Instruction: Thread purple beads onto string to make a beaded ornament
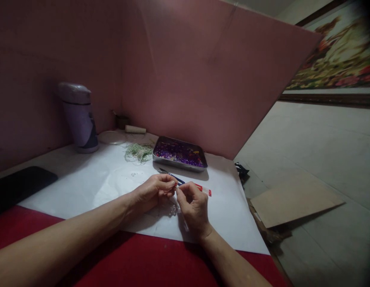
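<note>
My left hand (157,189) and my right hand (194,206) meet above the white sheet (229,215), fingertips nearly touching. Each is pinched closed; a tiny red bit shows at the left fingertips, but what either hand holds is too small to name. Clear beads (173,210) hang or lie just below, between the hands. Behind the fingers are dark blue thread snips (176,178) and a red and clear item (206,191), partly covered by my right hand. A metal tray (181,164) of purple beads sits farther back, with tangled green thread (138,153) to its left.
A purple bottle (80,123) stands at the back left, near a clear round lid (112,138) and a pale roll (135,129). At the far left lies a black phone-like object (26,185). Pink panels (196,79) border the table's back; cardboard (295,199) lies beyond its right edge.
</note>
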A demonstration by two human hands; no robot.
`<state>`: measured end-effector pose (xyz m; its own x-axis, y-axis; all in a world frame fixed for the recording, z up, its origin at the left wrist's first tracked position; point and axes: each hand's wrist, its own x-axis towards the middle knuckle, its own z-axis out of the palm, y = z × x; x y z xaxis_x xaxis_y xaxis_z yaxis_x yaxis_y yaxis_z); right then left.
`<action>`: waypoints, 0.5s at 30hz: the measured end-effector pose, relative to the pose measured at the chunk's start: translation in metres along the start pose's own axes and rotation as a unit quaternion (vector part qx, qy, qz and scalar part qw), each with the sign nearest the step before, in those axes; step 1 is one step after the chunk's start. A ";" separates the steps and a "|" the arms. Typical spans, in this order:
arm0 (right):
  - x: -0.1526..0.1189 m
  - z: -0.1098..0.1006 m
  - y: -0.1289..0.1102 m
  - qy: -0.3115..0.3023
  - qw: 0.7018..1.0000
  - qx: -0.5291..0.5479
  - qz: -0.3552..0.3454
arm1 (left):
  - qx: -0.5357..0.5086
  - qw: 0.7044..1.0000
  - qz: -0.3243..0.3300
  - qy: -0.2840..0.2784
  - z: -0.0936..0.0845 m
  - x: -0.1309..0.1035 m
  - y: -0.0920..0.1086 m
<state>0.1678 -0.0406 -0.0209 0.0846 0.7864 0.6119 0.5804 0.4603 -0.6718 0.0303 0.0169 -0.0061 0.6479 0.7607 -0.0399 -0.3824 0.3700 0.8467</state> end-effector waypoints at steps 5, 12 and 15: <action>0.001 0.001 -0.001 -0.004 1.000 -0.004 0.002 | -0.001 1.000 0.009 0.028 0.002 -0.001 0.001; 0.002 0.001 -0.003 -0.011 1.000 -0.010 -0.004 | 0.011 0.999 0.011 0.049 0.003 -0.001 0.001; 0.002 0.001 -0.003 0.002 1.000 0.001 -0.008 | 0.011 0.999 0.011 0.043 0.004 -0.001 0.002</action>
<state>0.1651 -0.0399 -0.0185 0.0794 0.7769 0.6246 0.5795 0.4738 -0.6631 0.0313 0.0145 -0.0019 0.5799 0.8120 -0.0662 -0.3810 0.3421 0.8590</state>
